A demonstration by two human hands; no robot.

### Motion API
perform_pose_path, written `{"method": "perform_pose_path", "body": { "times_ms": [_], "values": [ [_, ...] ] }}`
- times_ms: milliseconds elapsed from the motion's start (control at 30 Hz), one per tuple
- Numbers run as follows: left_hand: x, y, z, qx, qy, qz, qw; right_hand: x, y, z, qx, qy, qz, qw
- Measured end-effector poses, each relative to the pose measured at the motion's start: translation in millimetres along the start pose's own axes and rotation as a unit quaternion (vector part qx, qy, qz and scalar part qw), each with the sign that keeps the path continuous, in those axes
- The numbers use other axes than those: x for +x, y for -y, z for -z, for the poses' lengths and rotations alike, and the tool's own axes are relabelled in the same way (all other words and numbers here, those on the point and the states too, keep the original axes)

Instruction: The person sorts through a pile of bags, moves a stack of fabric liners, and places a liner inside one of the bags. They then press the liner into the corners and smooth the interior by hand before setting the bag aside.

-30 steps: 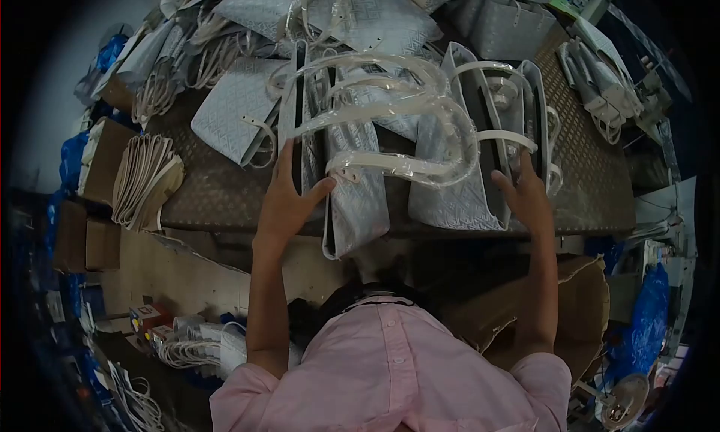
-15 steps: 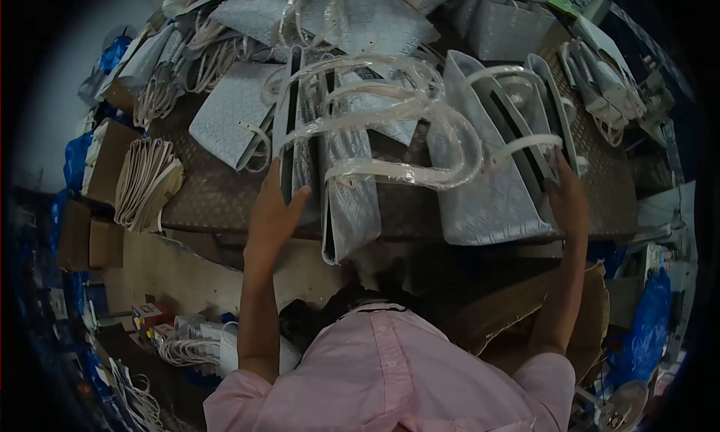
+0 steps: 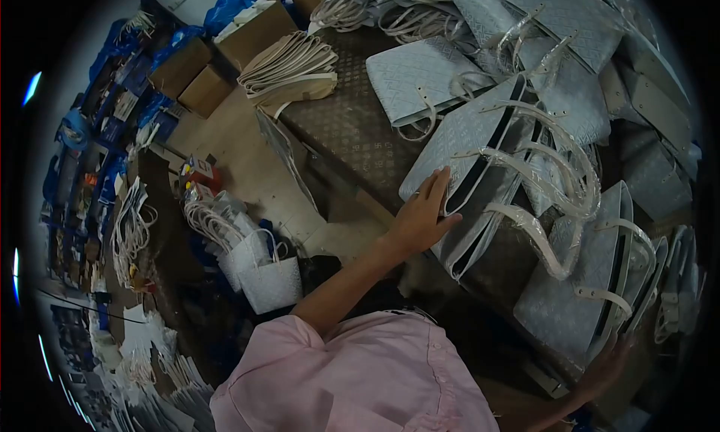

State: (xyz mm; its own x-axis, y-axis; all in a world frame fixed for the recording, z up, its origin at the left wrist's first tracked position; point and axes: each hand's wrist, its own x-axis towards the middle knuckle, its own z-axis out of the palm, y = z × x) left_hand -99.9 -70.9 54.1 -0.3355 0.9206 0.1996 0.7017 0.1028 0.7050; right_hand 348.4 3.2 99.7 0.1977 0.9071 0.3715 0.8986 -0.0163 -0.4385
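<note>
My left hand (image 3: pixel 422 220) lies flat along the near edge of a silver-grey quilted tote bag (image 3: pixel 461 136), fingers stretched and thumb apart. Pressed close beside that bag is another grey tote, and their handles (image 3: pixel 551 173), wrapped in clear plastic, loop out to the right. Low at the right, my right hand (image 3: pixel 604 368) is in shadow against the lower end of another silver-grey tote (image 3: pixel 566 301). Its fingers look stretched out along the bag's side. A smaller-looking quilted tote (image 3: pixel 420 76) lies flat beyond my left hand.
More grey totes (image 3: pixel 570 19) are heaped on the brown patterned table (image 3: pixel 349 124). A stack of cream handle strips (image 3: pixel 289 68) lies at its left corner. Cardboard boxes (image 3: pixel 206 91) stand past it. Woven white bags (image 3: pixel 262 278) sit on the floor at left.
My view has swung left, bringing the floor and shelves in. Both hands stay beside the same totes. The right hand now appears lower, with its fingers along the bag's side.
</note>
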Motion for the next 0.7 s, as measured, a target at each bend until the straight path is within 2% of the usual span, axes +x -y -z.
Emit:
{"method": "perform_pose_path", "body": {
  "times_ms": [33,100,133,167,200,233,267,300,333,433,500,533,600,667,700],
  "values": [
    [-2,2,-1,0.012,-0.011,-0.007,1.0,-7,13,4,0.001,0.004,0.005,1.0],
    [0,10,-3,-0.002,-0.023,-0.001,1.0,-26,55,12,-0.012,-0.117,0.18,0.977],
    [2,16,-9,-0.02,-0.024,-0.003,1.0,-46,85,9,0.125,-0.078,0.104,0.984],
    [4,32,-18,-0.013,-0.063,-0.086,0.994,-65,119,-2,0.248,-0.048,0.018,0.967],
    [10,40,-22,-0.019,-0.099,-0.174,0.98,-81,125,-22,0.328,-0.008,0.057,0.943],
    [13,44,-29,-0.071,-0.119,-0.174,0.975,-89,137,-36,0.345,0.077,0.132,0.926],
    [18,44,-31,-0.065,-0.103,-0.136,0.983,-90,155,-48,0.293,0.134,0.214,0.922],
    [23,42,-31,-0.051,-0.089,-0.099,0.99,-93,167,-67,0.318,0.164,0.274,0.893],
    [25,33,-29,-0.077,-0.082,-0.09,0.99,-98,176,-80,0.35,0.222,0.266,0.87],
    [20,19,-34,-0.106,-0.063,-0.088,0.988,-111,206,-104,0.315,0.204,0.283,0.883],
    [12,18,-41,-0.097,-0.063,-0.111,0.987,-120,215,-117,0.282,0.239,0.271,0.889],
    [9,18,-43,-0.09,-0.081,-0.109,0.987,-123,212,-121,0.294,0.267,0.273,0.876],
    [6,22,-40,-0.084,-0.096,-0.111,0.986,-124,206,-118,0.318,0.242,0.271,0.875],
    [8,39,-26,-0.179,-0.099,0.005,0.979,-120,195,-116,0.341,0.222,0.277,0.871],
    [12,55,-21,-0.162,-0.104,-0.015,0.981,-117,189,-116,0.327,0.2,0.282,0.879]
  ]
}}
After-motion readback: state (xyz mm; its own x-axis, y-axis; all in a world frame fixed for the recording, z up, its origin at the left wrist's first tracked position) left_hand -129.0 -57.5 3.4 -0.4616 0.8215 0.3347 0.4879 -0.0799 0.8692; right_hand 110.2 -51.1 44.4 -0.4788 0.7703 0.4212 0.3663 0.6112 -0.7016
